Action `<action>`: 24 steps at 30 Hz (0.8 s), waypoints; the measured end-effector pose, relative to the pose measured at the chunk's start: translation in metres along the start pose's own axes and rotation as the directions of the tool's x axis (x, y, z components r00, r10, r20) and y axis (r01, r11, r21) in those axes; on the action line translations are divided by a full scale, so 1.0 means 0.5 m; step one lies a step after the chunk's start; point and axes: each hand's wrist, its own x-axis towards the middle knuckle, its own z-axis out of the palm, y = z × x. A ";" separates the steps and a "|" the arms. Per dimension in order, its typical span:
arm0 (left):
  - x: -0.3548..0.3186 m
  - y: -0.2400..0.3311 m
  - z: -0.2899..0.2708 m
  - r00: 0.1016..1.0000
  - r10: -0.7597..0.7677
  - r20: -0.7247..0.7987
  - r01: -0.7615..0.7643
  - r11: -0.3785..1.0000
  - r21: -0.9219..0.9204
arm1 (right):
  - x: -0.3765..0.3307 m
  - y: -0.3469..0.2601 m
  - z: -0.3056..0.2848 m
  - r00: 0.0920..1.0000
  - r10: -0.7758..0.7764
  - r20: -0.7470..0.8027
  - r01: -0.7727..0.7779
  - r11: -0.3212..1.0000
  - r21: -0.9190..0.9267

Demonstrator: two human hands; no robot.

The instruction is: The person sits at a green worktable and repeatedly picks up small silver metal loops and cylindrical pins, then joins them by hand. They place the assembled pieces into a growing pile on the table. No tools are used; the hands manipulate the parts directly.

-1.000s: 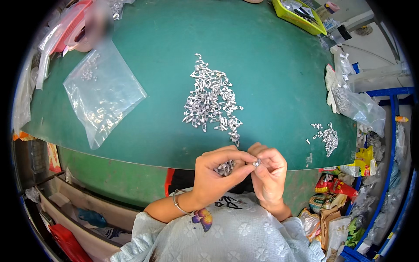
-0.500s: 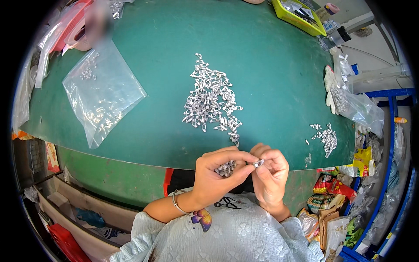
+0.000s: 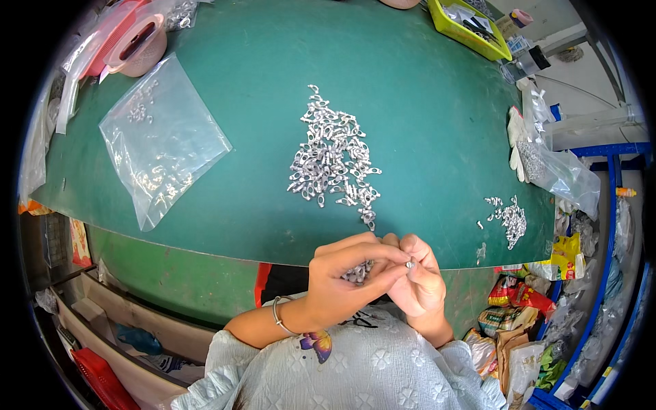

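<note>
My left hand [image 3: 342, 280] is closed around several small silver metal parts [image 3: 357, 273] in its palm. Its thumb and forefinger reach to one more small silver metal part [image 3: 409, 264], which the fingertips of my right hand [image 3: 422, 283] also pinch. Both hands meet just off the table's near edge, in front of my body. Beyond them lies a loose pile of silver metal parts [image 3: 331, 154], each with an oval opening. The far side of the pinched part is hidden by fingers.
On the green table [image 3: 239, 89], a clear plastic bag [image 3: 164, 157] with a few parts lies left. A smaller heap of metal pieces [image 3: 512, 222] sits right. A pink bowl [image 3: 147, 51], a yellow-green tray [image 3: 471, 34] and a glove [image 3: 516, 143] line the edges.
My hands have drawn closer together, and the pinched part has turned, showing less of itself between the fingertips. The left fingers now cover more of the parts in the palm.
</note>
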 end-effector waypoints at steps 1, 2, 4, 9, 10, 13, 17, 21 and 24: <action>0.000 0.001 0.000 1.000 0.002 -0.003 -0.002 1.000 -0.002 | 0.000 0.000 0.001 1.000 0.001 -0.001 -0.001 1.000 -0.005; 0.000 0.001 0.001 1.000 0.004 -0.005 -0.004 1.000 -0.004 | 0.000 0.000 0.001 1.000 0.000 -0.003 0.000 1.000 -0.010; 0.000 0.001 0.001 1.000 0.003 -0.005 -0.003 1.000 -0.005 | -0.001 0.000 0.002 1.000 -0.007 -0.009 0.007 1.000 -0.011; 0.002 0.000 -0.002 0.999 -0.028 -0.020 0.027 1.000 -0.002 | -0.003 0.002 0.017 0.973 -0.195 -0.121 0.156 0.948 -0.278; 0.003 0.005 -0.005 0.998 -0.061 -0.012 0.061 0.998 0.005 | 0.000 0.003 0.018 0.949 -0.301 -0.090 0.241 0.882 -0.406; 0.001 -0.005 -0.003 0.990 -0.139 -0.003 0.138 0.987 -0.079 | 0.004 -0.004 0.030 0.893 -0.447 -0.048 0.334 0.731 -0.595; 0.000 -0.019 -0.004 0.940 -0.328 0.096 0.342 0.900 -0.270 | 0.003 -0.010 0.032 0.862 -0.504 0.047 0.372 0.568 -0.734; 0.001 -0.014 -0.007 0.790 -0.542 0.287 0.602 0.597 -0.531 | 0.001 -0.020 0.035 0.826 -0.544 0.150 0.371 0.323 -0.871; 0.001 -0.018 -0.008 0.778 -0.518 0.355 0.610 0.489 -0.623 | 0.004 -0.020 0.037 0.807 -0.555 0.200 0.377 0.226 -0.898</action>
